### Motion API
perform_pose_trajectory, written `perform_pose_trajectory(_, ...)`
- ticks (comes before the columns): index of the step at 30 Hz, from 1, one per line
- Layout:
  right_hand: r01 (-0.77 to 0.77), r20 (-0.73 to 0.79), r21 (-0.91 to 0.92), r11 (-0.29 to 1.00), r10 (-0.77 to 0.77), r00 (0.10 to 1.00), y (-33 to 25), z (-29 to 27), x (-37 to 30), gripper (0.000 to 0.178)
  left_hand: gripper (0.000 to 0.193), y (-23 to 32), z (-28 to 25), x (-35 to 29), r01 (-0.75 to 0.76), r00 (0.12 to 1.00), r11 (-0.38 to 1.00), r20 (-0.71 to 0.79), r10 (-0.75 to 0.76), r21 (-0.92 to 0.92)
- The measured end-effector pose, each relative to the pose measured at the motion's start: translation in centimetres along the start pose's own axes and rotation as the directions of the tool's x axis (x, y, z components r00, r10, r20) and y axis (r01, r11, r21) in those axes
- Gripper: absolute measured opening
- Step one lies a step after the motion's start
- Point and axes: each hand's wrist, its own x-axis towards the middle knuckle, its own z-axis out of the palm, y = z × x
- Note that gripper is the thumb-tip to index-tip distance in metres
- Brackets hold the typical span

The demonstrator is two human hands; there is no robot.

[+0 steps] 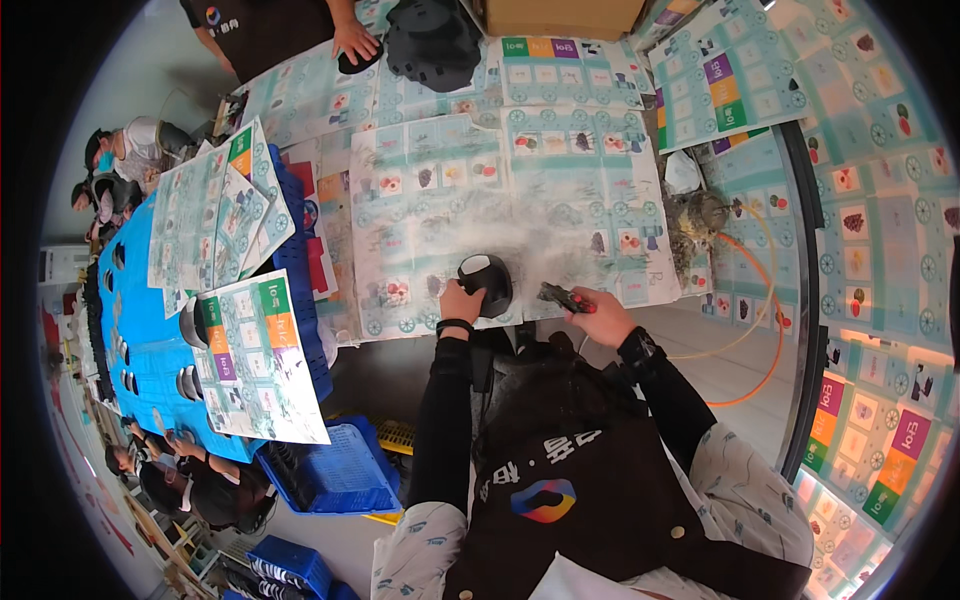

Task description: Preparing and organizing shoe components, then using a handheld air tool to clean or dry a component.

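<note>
My left hand grips a black rounded piece with a smooth pale oval on its top, close to the near edge of the paper-covered table. Fingers and thumb close on its left side. To the right, my right hand is wrapped round a small dark hand tool with some red on it. The tool's tip points left toward the black piece, with a gap between them. Its exact kind is too small to make out. Grey dust smears the printed paper around both hands.
Across the table, another person's hand rests on a black piece beside a dark heap. At left, printed sheets lie over a blue surface. A blue crate stands below. An orange hose curves at right.
</note>
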Motion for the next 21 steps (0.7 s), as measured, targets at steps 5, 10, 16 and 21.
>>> perform_pose_trajectory(5,0.085,0.062,-0.08,0.993,-0.081,0.995,-3.6,1.2,3.9,0.026,0.042,2.8,-0.7,-0.5,0.011,0.999,0.999,0.04,-0.013,0.05)
perform_pose_trajectory(10,-0.002,0.068,-0.185,0.983,0.015,0.998,-5.8,2.7,8.1,0.027,0.042,2.3,0.6,0.0,-0.074,0.997,0.995,0.042,0.071,0.073)
perform_pose_trajectory(16,0.008,0.059,-0.158,0.987,0.001,0.998,-4.7,3.8,10.8,0.026,0.041,0.6,-0.2,-0.2,-0.091,0.994,0.982,0.047,0.1,-0.163)
perform_pose_trajectory(21,-0.031,0.061,-0.129,0.991,0.039,0.997,-5.2,4.3,11.6,0.025,0.038,1.1,-0.9,-0.5,-0.116,0.991,0.968,0.045,0.129,-0.223)
